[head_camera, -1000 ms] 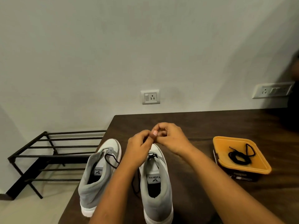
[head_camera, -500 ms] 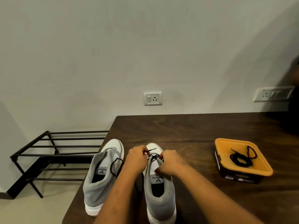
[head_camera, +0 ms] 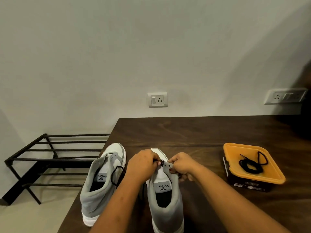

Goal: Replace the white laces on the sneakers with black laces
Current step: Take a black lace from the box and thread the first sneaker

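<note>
Left sneaker and right sneaker stand side by side on the surface. The left hand has its grip pinched on a black lace at the right sneaker's eyelets. The right hand has its grip clamped on that sneaker's flap. 1 spare lace lies coiled in an orange box.

Your forearms reach forward side by side. Your left hand, knuckles up, pinches the black lace at its fingertips. Your right hand pinches the grey eyelet flap, close beside the left.
</note>
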{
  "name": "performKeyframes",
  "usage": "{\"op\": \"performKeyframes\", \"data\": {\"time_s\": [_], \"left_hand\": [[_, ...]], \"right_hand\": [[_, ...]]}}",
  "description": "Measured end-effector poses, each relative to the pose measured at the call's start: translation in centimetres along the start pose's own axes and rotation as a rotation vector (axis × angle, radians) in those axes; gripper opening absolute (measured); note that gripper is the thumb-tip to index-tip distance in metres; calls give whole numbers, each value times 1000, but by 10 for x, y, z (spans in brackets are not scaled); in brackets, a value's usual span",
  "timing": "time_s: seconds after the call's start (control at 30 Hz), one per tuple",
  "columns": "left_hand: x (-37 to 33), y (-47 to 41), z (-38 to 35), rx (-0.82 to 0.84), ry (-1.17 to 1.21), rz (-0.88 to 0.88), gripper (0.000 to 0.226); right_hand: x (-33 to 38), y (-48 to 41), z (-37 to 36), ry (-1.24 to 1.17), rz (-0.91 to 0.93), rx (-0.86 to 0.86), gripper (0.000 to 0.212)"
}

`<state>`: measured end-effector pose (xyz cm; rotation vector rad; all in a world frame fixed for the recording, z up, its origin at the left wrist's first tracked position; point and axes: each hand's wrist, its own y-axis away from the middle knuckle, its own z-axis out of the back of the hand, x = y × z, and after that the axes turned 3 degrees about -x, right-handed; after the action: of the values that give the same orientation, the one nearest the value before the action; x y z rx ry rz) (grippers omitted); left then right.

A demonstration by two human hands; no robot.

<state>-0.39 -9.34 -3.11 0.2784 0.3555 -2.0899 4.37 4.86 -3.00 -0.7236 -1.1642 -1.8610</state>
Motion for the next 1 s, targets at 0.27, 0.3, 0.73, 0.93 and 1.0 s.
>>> {"op": "performKeyframes", "data": {"time_s": [0.27, 0.3, 0.73, 0.93, 1.0], "left_hand": [[-13, 1, -7, -68, -224, -113, 24], [-12, 1, -9, -70, -234, -115, 24], [-21, -1, -22, -82, -277, -17, 20], [-21, -1, -25, -80, -220, 43, 23], [-20, -1, -25, -82, -187, 68, 23]], "right_hand": [[-2, -3, 2, -29, -15, 6, 27], [-3, -2, 2, -28, -15, 7, 28], [1, 6, 11, -13, 16, 86, 28], [-2, -1, 13, -72, 11, 128, 24], [-3, -5, 15, -114, -4, 152, 23]]}}
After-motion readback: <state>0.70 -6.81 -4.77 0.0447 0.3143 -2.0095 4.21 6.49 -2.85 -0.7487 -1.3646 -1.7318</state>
